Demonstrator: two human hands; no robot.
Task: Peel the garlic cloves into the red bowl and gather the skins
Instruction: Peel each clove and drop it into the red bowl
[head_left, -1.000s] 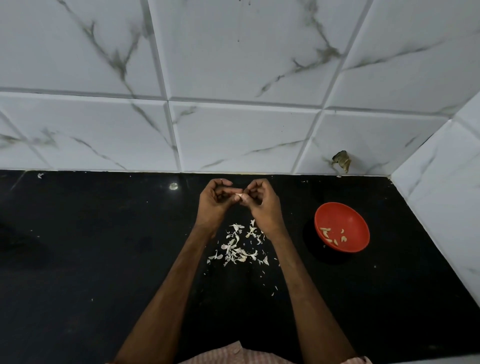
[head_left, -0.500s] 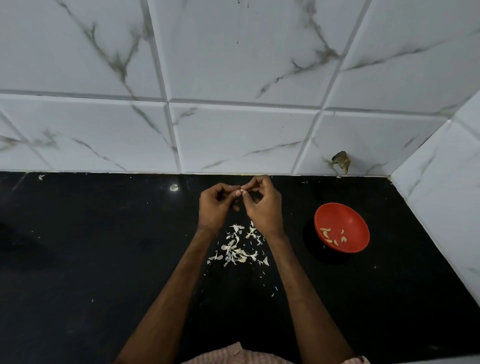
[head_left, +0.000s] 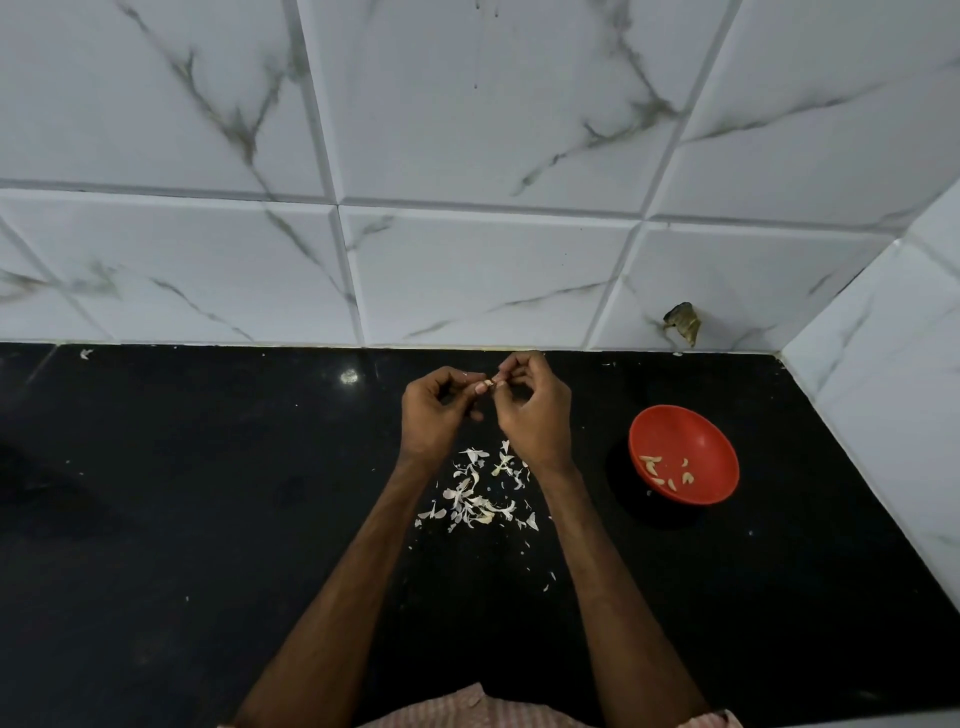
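Observation:
Both hands are raised over the black counter near the back wall. My left hand (head_left: 436, 410) and my right hand (head_left: 535, 410) pinch a small garlic clove (head_left: 489, 385) between their fingertips. Below the hands lies a loose pile of white garlic skins (head_left: 480, 493) on the counter. To the right stands the red bowl (head_left: 698, 434), holding several peeled cloves (head_left: 667, 473).
The black counter (head_left: 182, 519) runs left to a white marble-tiled back wall (head_left: 467, 260), and a tiled side wall (head_left: 893, 415) closes it on the right. A dark chipped spot (head_left: 683, 322) marks the back wall. Stray skin flakes (head_left: 548, 582) lie nearer me.
Both hands have shifted slightly up toward the back wall while still working the clove. The skin pile and bowl have not moved.

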